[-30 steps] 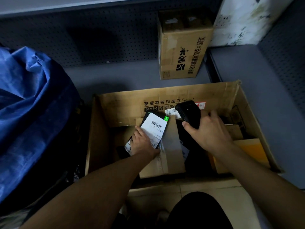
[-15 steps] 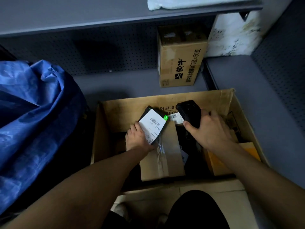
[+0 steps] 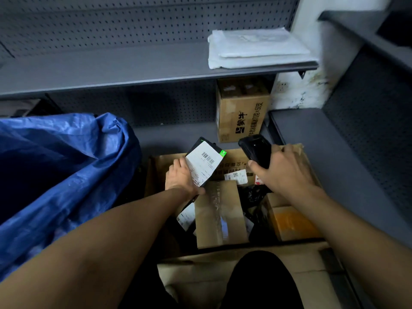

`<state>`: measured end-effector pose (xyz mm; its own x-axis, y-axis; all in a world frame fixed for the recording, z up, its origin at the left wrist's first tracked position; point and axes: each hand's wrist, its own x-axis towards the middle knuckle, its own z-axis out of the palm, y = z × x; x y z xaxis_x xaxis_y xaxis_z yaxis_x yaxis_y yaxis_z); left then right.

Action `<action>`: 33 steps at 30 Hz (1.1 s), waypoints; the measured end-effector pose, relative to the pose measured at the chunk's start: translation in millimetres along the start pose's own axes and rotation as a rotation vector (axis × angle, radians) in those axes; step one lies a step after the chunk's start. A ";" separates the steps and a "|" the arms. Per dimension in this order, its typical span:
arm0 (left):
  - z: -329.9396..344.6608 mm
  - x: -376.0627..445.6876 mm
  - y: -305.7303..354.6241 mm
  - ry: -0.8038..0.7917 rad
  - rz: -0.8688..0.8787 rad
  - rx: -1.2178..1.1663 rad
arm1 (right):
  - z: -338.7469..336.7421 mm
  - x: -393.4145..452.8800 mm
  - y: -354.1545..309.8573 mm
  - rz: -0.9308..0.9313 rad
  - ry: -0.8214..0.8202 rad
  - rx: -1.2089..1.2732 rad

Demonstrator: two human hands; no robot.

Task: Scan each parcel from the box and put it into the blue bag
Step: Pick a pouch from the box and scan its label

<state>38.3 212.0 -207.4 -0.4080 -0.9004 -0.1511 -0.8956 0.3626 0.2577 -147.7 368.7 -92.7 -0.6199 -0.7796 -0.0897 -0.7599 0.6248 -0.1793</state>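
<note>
My left hand (image 3: 181, 177) grips a flat black parcel (image 3: 205, 162) with a white barcode label, held tilted above the open cardboard box's (image 3: 311, 166) far left part. My right hand (image 3: 282, 172) holds a black handheld scanner (image 3: 256, 152) just right of the parcel, its top end toward the label. Inside the box lie a taped brown carton (image 3: 219, 215), black plastic-wrapped parcels (image 3: 254, 195) and an orange-topped carton (image 3: 289, 221). The blue bag (image 3: 60, 170) slumps at the left, its dark mouth facing the box.
A tall printed carton (image 3: 242, 117) stands on the grey lower shelf behind the box. Folded white material (image 3: 256, 49) lies on the upper shelf (image 3: 133, 72). Perforated grey panels wall the back and right. My dark-clad knee (image 3: 260, 279) is at the box's near flap.
Both hands have risen, lifting the parcel and scanner to the box's far rim. The view has tilted up, showing the upper shelf and the white material.
</note>
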 end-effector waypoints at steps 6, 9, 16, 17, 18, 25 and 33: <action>-46.3 -11.6 8.7 0.090 0.057 -0.011 | -41.6 -26.9 -8.5 0.060 -0.060 0.261; -67.7 -17.2 13.8 0.154 0.087 0.006 | -70.1 -42.7 -18.8 0.122 -0.168 0.501; -98.9 -32.2 21.0 0.257 0.104 0.084 | -95.3 -66.1 -32.4 0.293 -0.623 1.006; -102.2 -34.2 21.1 0.272 0.101 0.091 | -98.8 -69.4 -33.9 0.297 -0.662 0.989; -105.0 -36.4 20.7 0.282 0.097 0.098 | -100.5 -71.2 -34.7 0.301 -0.696 0.978; -123.2 -46.1 18.7 0.322 0.082 0.101 | -109.1 -78.2 -32.7 0.323 -0.741 0.923; -129.3 -54.9 15.3 0.331 0.079 0.087 | -113.3 -88.0 -33.3 0.339 -0.702 0.904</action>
<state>69.9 235.9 -71.7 -0.4097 -0.8928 0.1871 -0.8813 0.4403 0.1714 -90.0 421.4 32.1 -0.3060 -0.6098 -0.7311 0.0094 0.7660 -0.6428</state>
